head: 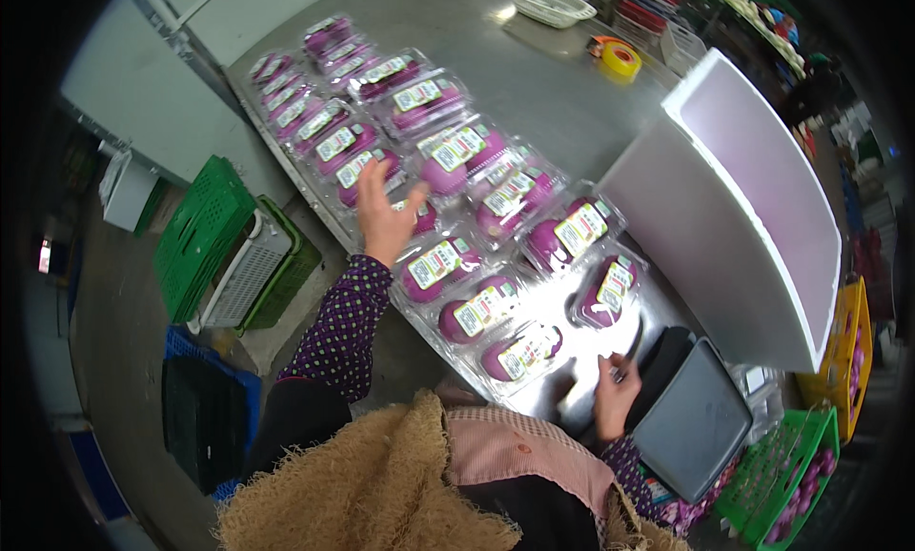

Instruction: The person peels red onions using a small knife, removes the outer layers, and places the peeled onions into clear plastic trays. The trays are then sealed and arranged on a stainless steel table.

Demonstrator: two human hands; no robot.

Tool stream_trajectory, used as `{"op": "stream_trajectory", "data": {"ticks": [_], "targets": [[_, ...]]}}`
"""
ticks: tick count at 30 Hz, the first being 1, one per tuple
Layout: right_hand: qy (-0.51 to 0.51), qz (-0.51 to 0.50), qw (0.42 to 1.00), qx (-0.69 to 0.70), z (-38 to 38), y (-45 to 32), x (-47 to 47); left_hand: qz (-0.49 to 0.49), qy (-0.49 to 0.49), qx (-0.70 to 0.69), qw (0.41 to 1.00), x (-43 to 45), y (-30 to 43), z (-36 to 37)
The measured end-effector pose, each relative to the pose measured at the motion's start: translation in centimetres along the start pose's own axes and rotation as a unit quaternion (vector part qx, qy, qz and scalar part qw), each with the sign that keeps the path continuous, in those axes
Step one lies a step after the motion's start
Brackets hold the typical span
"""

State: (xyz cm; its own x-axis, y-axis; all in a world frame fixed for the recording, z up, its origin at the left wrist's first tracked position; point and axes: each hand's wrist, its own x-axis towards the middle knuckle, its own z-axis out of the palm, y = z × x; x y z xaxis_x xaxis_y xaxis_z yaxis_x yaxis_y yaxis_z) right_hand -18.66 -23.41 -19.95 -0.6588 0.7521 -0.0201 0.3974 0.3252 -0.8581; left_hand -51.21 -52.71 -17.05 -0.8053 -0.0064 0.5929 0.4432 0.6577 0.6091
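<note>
Clear plastic clamshell packs of round purple vegetables, which look like red onions, stand in rows along a stainless steel table. Each pack carries a printed label. My left hand, fingers spread, is over the left row beside a labelled pack; whether it touches the pack cannot be made out. My right hand, close to the table's near end, grips a thin, dark, curved tool, possibly a knife. Just beyond it sits a single pack. A grey tray lies right of that hand.
A white foam box stands at the table's right side. Yellow tape and a white plastic basket lie farther back. Green crates and a black bin are at left. Produce fills a green crate at lower right.
</note>
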Motion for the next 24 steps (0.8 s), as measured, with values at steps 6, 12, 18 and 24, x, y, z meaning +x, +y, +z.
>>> {"op": "stream_trajectory", "data": {"ticks": [6,12,18,24], "targets": [[-0.078,0.187,0.974,0.101,0.4,-3.6,8.8,0.213,-0.153,0.079,0.962,-1.6,8.0,3.1],[-0.069,0.137,0.978,0.141,7.3,-2.5,8.9,0.221,-0.236,0.04,0.945,-4.1,9.4,5.4],[-0.09,0.102,0.981,0.135,11.1,-4.7,11.3,0.184,-0.171,0.042,0.967,0.6,6.0,4.8],[-0.108,0.196,0.956,0.19,10.1,-2.6,12.7,0.051,-0.275,0.119,0.953,2.3,7.0,4.8]]}}
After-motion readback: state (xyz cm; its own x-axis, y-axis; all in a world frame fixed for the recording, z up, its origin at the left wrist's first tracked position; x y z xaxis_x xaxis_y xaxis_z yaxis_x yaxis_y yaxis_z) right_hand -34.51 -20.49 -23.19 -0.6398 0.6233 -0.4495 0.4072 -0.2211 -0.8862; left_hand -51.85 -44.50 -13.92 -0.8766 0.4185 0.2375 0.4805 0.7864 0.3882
